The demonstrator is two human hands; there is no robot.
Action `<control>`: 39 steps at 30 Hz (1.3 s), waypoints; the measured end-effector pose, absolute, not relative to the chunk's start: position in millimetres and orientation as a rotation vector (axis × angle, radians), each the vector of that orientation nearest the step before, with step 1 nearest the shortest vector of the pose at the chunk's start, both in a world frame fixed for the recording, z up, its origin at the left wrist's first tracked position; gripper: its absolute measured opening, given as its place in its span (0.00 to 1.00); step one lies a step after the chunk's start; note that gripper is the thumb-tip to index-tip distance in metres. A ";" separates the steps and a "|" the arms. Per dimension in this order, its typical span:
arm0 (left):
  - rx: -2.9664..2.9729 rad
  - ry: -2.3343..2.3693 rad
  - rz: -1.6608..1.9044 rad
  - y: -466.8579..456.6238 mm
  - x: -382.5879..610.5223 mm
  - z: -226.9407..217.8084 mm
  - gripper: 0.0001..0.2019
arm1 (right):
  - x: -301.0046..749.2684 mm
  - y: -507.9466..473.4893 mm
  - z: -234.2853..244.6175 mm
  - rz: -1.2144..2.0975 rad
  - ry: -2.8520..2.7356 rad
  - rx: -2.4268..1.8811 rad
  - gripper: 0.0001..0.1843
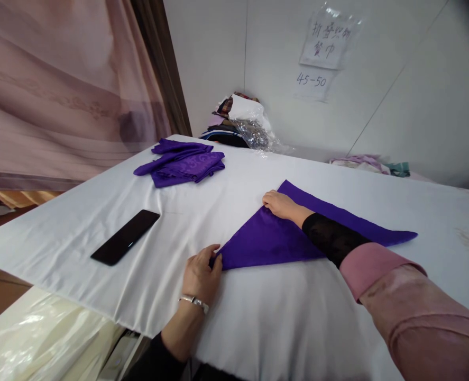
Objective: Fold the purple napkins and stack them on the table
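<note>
A purple cloth [269, 241] lies folded into a triangle on the white table cover [282, 317]. My left hand [201, 275] pinches the triangle's near left corner, fingers closed on the fabric. My right hand [281, 205] lies on the far edge of the cloth near its top corner, fingers curled down and pressing it flat. The right forearm crosses over the cloth in a black sleeve with a pink cuff.
A pile of several folded purple cloths [182, 163] sits at the far left of the table. A black phone [125, 236] lies face up to the left. Bagged fabrics [240, 123] are stacked against the wall. A pink curtain [60, 90] hangs at the left.
</note>
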State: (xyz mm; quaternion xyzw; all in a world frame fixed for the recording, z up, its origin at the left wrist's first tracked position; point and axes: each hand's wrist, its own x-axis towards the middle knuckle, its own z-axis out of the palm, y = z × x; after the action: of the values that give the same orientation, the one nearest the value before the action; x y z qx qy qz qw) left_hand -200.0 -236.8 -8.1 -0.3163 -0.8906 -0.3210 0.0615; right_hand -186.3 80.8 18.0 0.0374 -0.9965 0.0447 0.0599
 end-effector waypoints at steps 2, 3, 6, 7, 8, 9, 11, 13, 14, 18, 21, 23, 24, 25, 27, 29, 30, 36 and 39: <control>-0.944 -2.720 -0.946 -235.8 -200.2 -7.7 0.14 | -186.2 79.8 16.3 0.116 -3.011 0.098 0.09; -0.939 -2.733 -0.931 -235.3 -200.2 -7.5 0.14 | -186.1 79.5 15.7 0.108 -3.008 0.088 0.09; -0.939 -2.767 -0.876 -234.1 -199.5 -6.7 0.14 | -184.3 79.0 15.6 0.097 -2.990 0.050 0.10; -0.940 -2.778 -0.858 -233.8 -199.2 -6.3 0.14 | -182.5 78.0 15.8 0.101 -2.976 0.053 0.09; -0.939 -2.788 -0.841 -233.6 -198.9 -5.8 0.14 | -179.7 75.9 16.1 0.113 -2.955 0.070 0.09; -0.938 -2.798 -0.825 -233.4 -198.6 -5.3 0.14 | -175.8 72.2 16.2 0.138 -2.924 0.093 0.09; -0.935 -2.812 -0.805 -232.9 -198.1 -4.3 0.14 | -164.2 58.8 16.0 0.237 -2.855 0.132 0.13; -0.936 -2.821 -0.796 -232.3 -197.8 -3.5 0.14 | -148.8 37.5 15.1 0.382 -2.833 0.167 0.20; -0.938 -2.825 -0.793 -232.0 -197.8 -3.3 0.14 | -140.6 25.1 14.4 0.456 -2.856 0.200 0.24; -0.924 -2.848 -0.788 -230.8 -198.1 -3.5 0.14 | -116.4 -19.2 10.7 0.616 -3.042 0.427 0.36; -0.913 -2.856 -0.791 -230.5 -198.4 -3.7 0.14 | -112.2 -33.3 7.2 0.640 -3.099 0.463 0.38; -0.912 -2.853 -0.805 -230.5 -198.6 -3.4 0.14 | -112.7 -35.1 5.2 0.638 -3.087 0.451 0.38; -0.910 -2.849 -0.815 -230.5 -198.7 -3.1 0.14 | -113.0 -35.0 4.6 0.634 -3.076 0.448 0.38; -0.905 -2.846 -0.828 -230.6 -198.8 -2.7 0.13 | -113.1 -34.8 4.3 0.630 -3.071 0.445 0.38; -0.884 -2.841 -0.855 -231.0 -199.1 -1.8 0.13 | -112.7 -34.7 4.9 0.626 -3.076 0.444 0.39; -0.858 -2.839 -0.886 -231.7 -199.4 -0.8 0.13 | -111.9 -34.5 6.0 0.638 -3.082 0.441 0.39; -0.848 -2.841 -0.901 -232.0 -199.5 -0.5 0.13 | -111.8 -34.0 6.3 0.656 -3.080 0.440 0.39; -0.844 -2.839 -0.963 -233.1 -199.0 -0.2 0.13 | -124.0 -20.6 -2.0 0.937 -2.817 0.289 0.22; -0.832 -2.835 -0.976 -233.0 -198.7 0.1 0.13 | -137.9 -13.5 -5.2 0.880 -2.669 0.319 0.17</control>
State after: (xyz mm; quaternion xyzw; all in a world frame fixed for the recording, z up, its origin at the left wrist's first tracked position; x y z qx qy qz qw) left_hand -198.7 -233.0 0.1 -0.2673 -0.9110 -0.3136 0.0151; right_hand -137.9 -13.5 -5.2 0.1115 -0.9321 0.3072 0.1560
